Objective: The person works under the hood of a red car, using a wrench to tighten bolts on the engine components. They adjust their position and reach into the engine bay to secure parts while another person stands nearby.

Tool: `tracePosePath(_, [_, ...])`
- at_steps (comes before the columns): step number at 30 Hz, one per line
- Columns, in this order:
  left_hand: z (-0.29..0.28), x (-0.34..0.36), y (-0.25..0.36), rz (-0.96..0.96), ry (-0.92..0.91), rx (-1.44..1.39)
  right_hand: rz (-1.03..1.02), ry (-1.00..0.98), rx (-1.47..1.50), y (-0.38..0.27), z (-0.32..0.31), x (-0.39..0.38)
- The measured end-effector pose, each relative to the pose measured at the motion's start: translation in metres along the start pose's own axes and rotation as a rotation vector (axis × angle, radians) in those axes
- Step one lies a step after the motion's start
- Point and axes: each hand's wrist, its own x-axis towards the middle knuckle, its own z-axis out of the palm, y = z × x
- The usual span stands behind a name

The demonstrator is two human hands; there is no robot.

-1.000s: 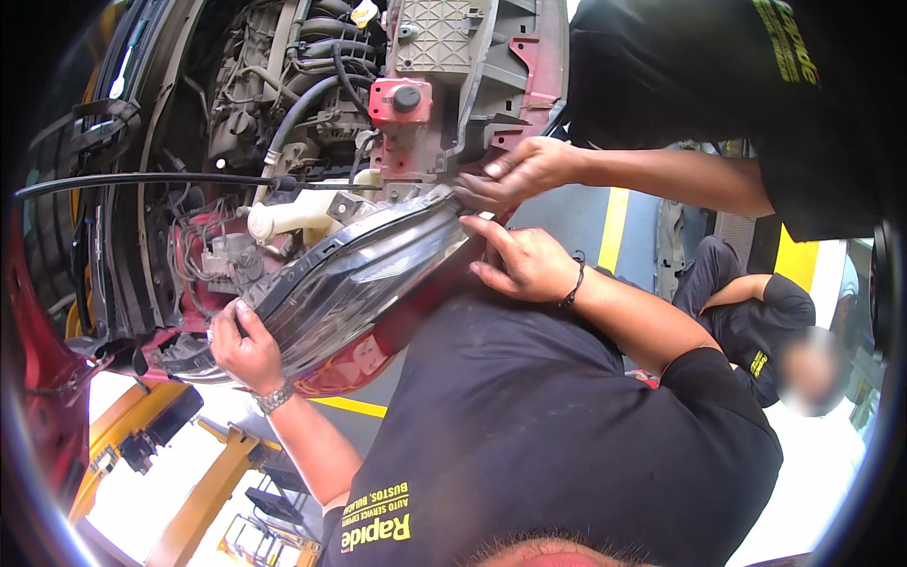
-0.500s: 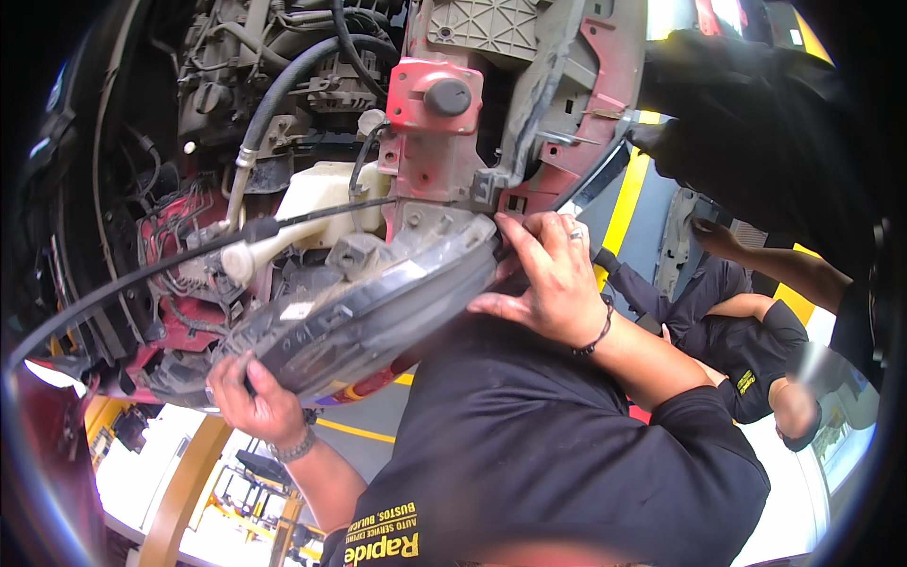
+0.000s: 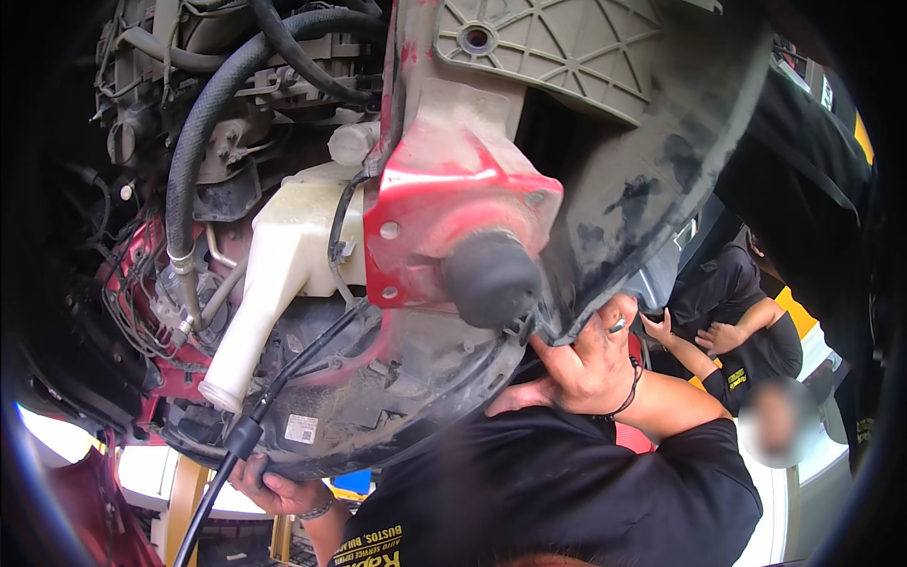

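My left hand [image 3: 276, 489], with a watch at the wrist, has its fingers curled on the lower left edge of a dusty headlight assembly [image 3: 364, 413], partly behind a black cable [image 3: 283, 376]. My right hand [image 3: 586, 364], with a ring and bracelet, grips around the assembly's right end, just below a red metal bracket [image 3: 402, 236] with a black rubber cap [image 3: 489, 282]. A white reservoir [image 3: 288, 231] with a long filler neck sits above the assembly. A dusty dark panel [image 3: 661, 175] curves down beside my right hand.
Engine hoses [image 3: 189, 161] fill the upper left, with a red body panel [image 3: 90, 501] at lower left. On the right, a co-worker [image 3: 751, 335] in dark clothing has both hands out near the car, and more dark clothing [image 3: 822, 189] shows at the upper right edge.
The view has moved closer over the engine bay. The headlight has turned from showing its lens to showing its housing. A co-worker's hand has left the headlight's right end.
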Motion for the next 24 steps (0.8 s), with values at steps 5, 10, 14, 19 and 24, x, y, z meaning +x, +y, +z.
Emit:
tracePosePath(5, [-0.004,-0.003,-0.004,0.009,0.016,-0.011,-0.074,-0.006,-0.052,0.006,0.005,-0.003])
tracePosePath(10, [-0.010,-0.006,-0.010,0.020,0.006,0.033,-0.107,-0.024,-0.039,0.010,0.016,-0.016])
tracePosePath(14, [-0.014,-0.008,-0.012,0.018,-0.043,0.057,-0.122,0.051,-0.072,0.011,0.022,-0.022])
tracePosePath(19, [-0.011,-0.004,-0.010,0.051,-0.046,0.014,-0.140,0.084,-0.028,0.015,0.019,-0.014])
tracePosePath(24, [0.000,0.003,-0.004,0.083,-0.014,0.006,-0.172,0.137,0.015,0.011,0.018,-0.004])
